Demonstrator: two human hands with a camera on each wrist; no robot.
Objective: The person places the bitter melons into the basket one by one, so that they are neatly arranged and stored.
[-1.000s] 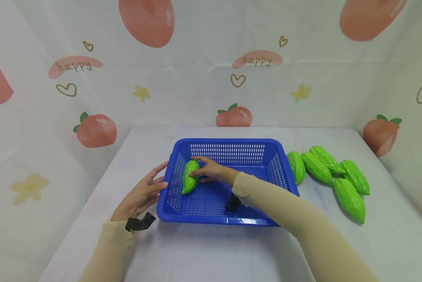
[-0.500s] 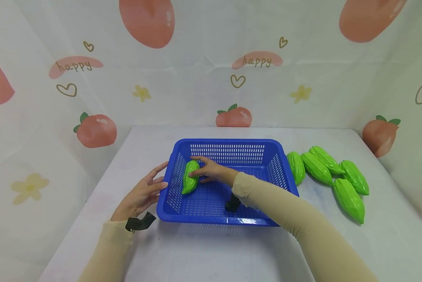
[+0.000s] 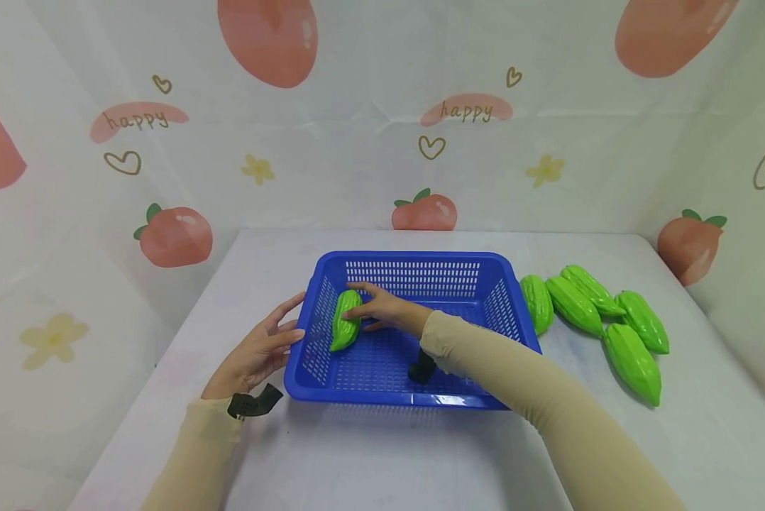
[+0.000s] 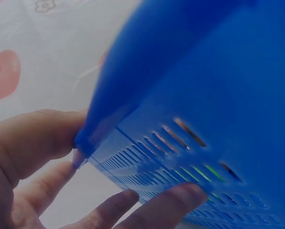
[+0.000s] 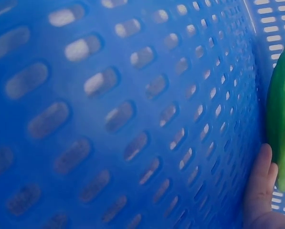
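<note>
A blue plastic basket (image 3: 414, 397) with slotted walls stands in the middle of the table. My left hand (image 3: 255, 355) holds its left side, thumb on the rim and fingers along the outer wall; the left wrist view shows fingertips (image 4: 192, 193) at the slots. Inside, near the left wall, lies a bright green, ribbed bitter melon (image 3: 344, 328), its tapered end toward me. My right hand (image 3: 379, 309) reaches in from the right and grips it, thumb on the near side and fingers around the far end. In the right wrist view, fingers (image 5: 260, 181) touch the bitter melon (image 5: 283, 119).
Several more green bitter melons (image 3: 574, 305) lie loosely grouped on the white table (image 3: 389, 468), right of the basket. One bitter melon (image 3: 537, 304) sits close against the basket's right side. A printed white cloth (image 3: 331, 156) hangs behind and at both sides.
</note>
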